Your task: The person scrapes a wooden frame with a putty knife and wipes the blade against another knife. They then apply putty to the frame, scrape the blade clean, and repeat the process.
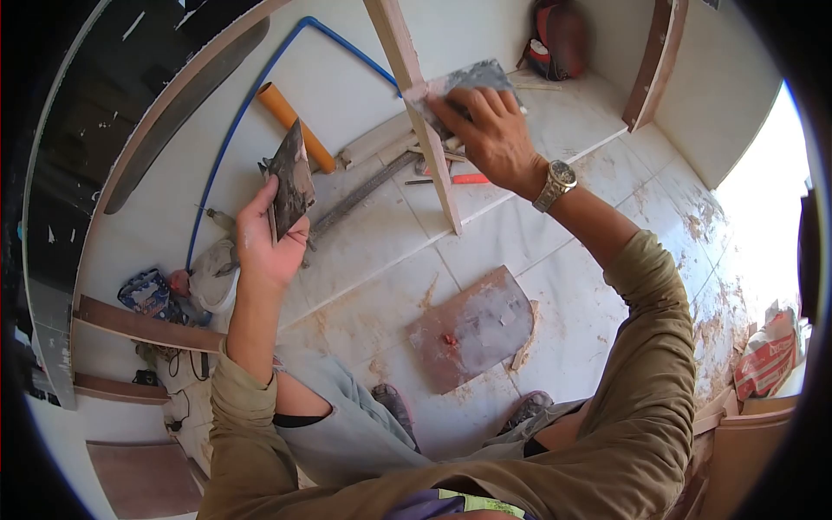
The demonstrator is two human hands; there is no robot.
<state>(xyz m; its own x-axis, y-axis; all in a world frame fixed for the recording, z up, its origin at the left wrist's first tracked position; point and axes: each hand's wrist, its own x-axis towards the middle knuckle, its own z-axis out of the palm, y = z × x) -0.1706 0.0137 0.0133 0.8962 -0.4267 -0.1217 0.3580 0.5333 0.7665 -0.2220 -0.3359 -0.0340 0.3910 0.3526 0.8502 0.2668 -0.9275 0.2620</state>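
My left hand grips a dark putty-smeared scraper plate, held upright at chest height. My right hand, with a metal wristwatch, presses a flat grey-coated blade against the edge of a thin upright wooden panel. The panel runs from the top of the view down to the tiled floor. Grey filler coats the blade's face; my fingers cover its lower half.
On the floor lie a putty-stained board, an orange pipe, a blue hose, a metal ruler, a red pencil and a bag. Cabinet panels stand left and right. A sack sits at right.
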